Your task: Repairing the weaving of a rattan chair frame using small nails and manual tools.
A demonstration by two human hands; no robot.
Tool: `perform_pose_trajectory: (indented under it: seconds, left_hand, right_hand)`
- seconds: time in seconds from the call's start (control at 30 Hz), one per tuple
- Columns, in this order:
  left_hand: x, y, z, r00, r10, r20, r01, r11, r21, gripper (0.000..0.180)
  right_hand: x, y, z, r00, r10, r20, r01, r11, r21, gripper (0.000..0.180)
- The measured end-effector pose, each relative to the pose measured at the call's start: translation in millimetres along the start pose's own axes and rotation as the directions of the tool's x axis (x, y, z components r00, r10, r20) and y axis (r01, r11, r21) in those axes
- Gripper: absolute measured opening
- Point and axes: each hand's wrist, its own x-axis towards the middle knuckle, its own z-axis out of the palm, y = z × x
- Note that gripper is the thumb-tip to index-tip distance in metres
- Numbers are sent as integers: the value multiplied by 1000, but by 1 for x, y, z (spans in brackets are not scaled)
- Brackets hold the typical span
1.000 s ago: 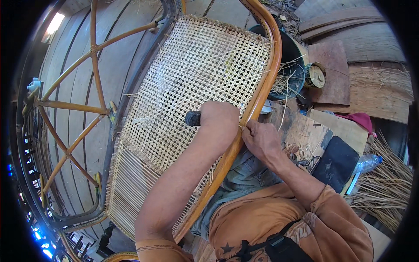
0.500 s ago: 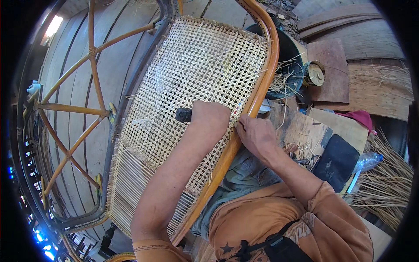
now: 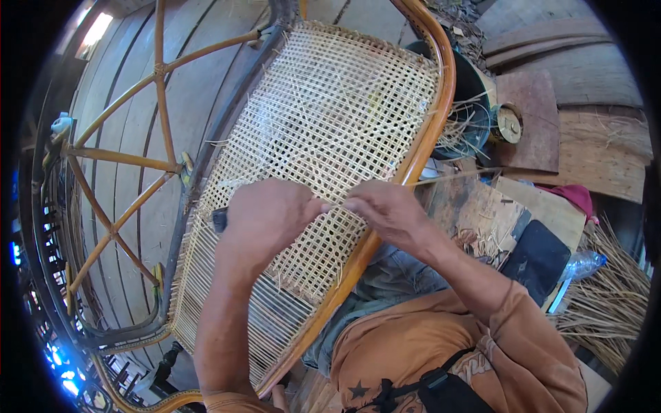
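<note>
A woven cane panel spans a curved, glossy orange-brown rattan frame tilted across my lap. Its upper part is an open lattice; lower down, only parallel strands show. Over the middle of the lattice my left hand is closed, with the dark end of a tool sticking out behind it; the rest of that tool is hidden. My right hand pinches a thin cane strand, whose tail runs off to the right. The thumbs of both hands nearly meet at the weave.
A dark bucket with cane scraps stands beyond the frame, beside a round tin. At right lie a black flat pad, a plastic bottle and a bundle of cane. Rattan braces stand at left.
My left hand has moved left with the tool, its thumb now toward the right hand. My right hand has shifted from the frame rail onto the weave, and a strand now trails from it.
</note>
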Motion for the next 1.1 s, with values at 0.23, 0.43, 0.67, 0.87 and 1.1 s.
perform_pose_trajectory:
  seconds: [0.23,0.43,0.67,0.87,1.1]
  left_hand:
    - [55,31,55,987,133,-87,-126,989,83,23]
    - [65,39,44,979,194,-60,-186,975,118,16]
    - [68,59,33,967,253,-6,-243,935,259,15]
    - [71,66,28,962,265,68,-273,913,304,17]
    - [81,49,35,931,360,65,-365,901,234,17]
  right_hand:
    - [-15,10,0,919,392,49,-348,862,-368,23]
    - [-14,14,5,915,403,2,-355,809,-468,19]
    - [-14,13,8,939,343,3,-294,809,-509,16]
    - [-17,14,13,964,265,-36,-246,826,-507,14]
    - [-26,10,22,983,158,-90,-180,771,-610,12]
